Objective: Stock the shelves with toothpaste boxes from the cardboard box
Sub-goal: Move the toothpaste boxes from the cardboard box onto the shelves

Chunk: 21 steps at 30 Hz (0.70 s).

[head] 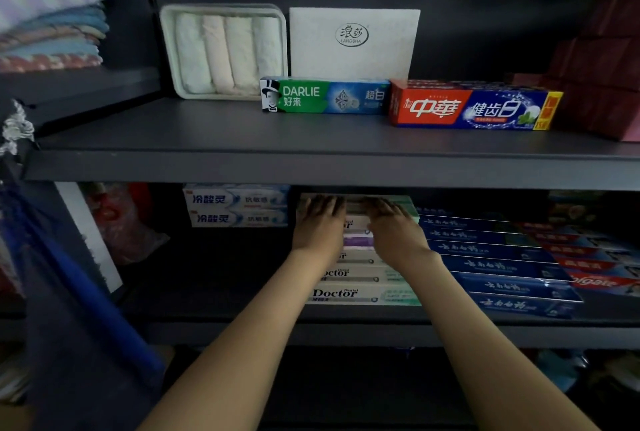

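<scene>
Grey shelf (225, 332) holds Doctor toothpaste boxes (360, 293), perhaps six.

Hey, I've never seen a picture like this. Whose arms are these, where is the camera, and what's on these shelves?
There is no machine here: a person wears one wide-angle camera on the head, so you see their own bare arms reaching forward. The left hand and right hand lie flat on a stack of Doctor toothpaste boxes on the lower shelf, with blue boxes beside it. On the upper shelf stand a Darlie box, a red and blue box, a tray of rolled towels and a white box. Neither hand seems to grip anything.
</scene>
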Available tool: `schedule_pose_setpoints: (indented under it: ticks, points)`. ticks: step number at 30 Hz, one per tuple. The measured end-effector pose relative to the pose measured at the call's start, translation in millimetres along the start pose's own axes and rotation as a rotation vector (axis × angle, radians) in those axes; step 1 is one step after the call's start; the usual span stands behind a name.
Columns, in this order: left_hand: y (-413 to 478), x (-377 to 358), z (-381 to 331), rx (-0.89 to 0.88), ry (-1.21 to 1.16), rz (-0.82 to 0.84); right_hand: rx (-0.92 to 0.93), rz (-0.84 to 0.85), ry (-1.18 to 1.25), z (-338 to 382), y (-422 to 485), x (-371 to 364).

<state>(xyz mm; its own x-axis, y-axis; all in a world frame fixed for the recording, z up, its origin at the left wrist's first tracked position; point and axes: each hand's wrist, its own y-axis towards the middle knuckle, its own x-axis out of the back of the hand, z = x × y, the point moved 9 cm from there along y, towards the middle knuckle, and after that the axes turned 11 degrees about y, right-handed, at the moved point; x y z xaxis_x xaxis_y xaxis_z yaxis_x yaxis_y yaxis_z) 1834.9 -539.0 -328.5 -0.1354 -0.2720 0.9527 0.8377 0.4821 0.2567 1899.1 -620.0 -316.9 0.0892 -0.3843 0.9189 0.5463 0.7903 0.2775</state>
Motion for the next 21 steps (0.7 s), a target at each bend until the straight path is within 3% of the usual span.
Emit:
schedule_pose_setpoints:
  ticks: [9, 14, 17, 21]
  points:
    - [-17.6, 8.0, -8.9, 0.085, 0.029, 0.047, -0.061, -0.038, -0.051, 1.3, -8.7, -2.5]
    - [-69.0, 25.9, -43.2, 0.115, -0.121, 0.056, -0.094, -0.183, 0.055, 9.1, -71.0, 17.1]
    - [-109.1, 46.1, -78.2, 0.051, -0.178, -0.125, -0.102, -0.280, 0.142, 1.2, -128.1, 33.6]
    - [-155.4, 41.0, -154.1, -0.178, -0.242, 0.015, -0.200, -0.319, 0.213, -32.5, -214.1, 57.3]
